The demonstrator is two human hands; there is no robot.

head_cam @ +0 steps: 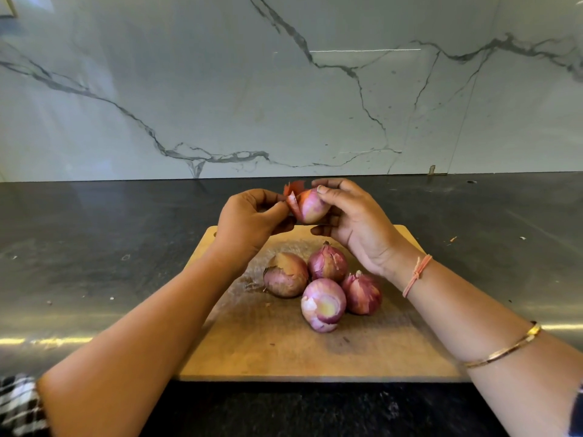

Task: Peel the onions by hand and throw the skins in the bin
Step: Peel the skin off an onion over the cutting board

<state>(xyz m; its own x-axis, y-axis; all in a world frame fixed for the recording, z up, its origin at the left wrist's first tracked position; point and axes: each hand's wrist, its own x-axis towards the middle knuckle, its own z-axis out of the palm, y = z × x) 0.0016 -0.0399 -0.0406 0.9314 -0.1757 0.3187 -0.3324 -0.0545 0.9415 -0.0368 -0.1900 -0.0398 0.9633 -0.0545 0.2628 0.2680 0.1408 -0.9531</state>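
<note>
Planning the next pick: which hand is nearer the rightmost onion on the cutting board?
Right. The right hand hovers just behind the rightmost onion; the left hand is farther left.

Held onion (310, 207): far side and underside covered by the curled fingers of the right hand (358, 223). Left hand (247, 223): fingertips lie behind its own thumb and the lifted skin (295, 189) that it pinches. Cutting board (268, 351): far edge masked by both hands, left side by the forearm. Rear-right onion (362, 293): partly behind the front onion (323, 304). Checked sleeve (19, 405): cut by the lower-left edge. Specks on the counter (94, 231): too small to identify
</note>
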